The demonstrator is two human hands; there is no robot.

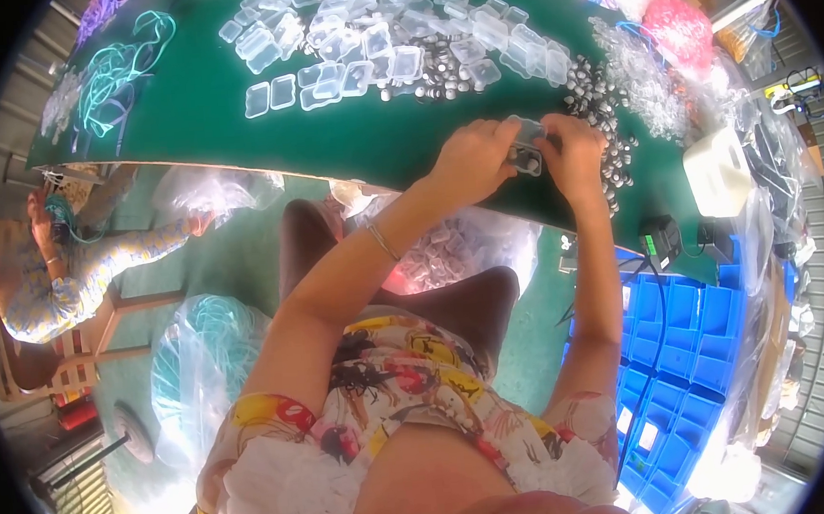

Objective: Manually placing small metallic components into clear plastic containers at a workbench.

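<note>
Near the front edge of the green table, both my hands hold one small clear plastic box (527, 160). Its open or closed lid cannot be made out. My left hand (477, 160) grips the box from the left, fingers bent around it. From the right, my right hand (574, 150) closes on the same box, with its thumb and fingers at the top edge. Small dark and silver pieces (593, 87) lie scattered just right of my right hand. Many similar clear boxes (359, 41) are heaped beyond my hands, with more small round silver pieces (442, 71) among them.
Clear small parts (649, 88) and a white container (718, 173) line the right side. Turquoise cords (122, 77) lie at the far left. Blue bins (685, 333) stand at lower right. Another person (60, 272) sits at left, handling turquoise strands. A filled plastic bag (204, 357) rests on the floor.
</note>
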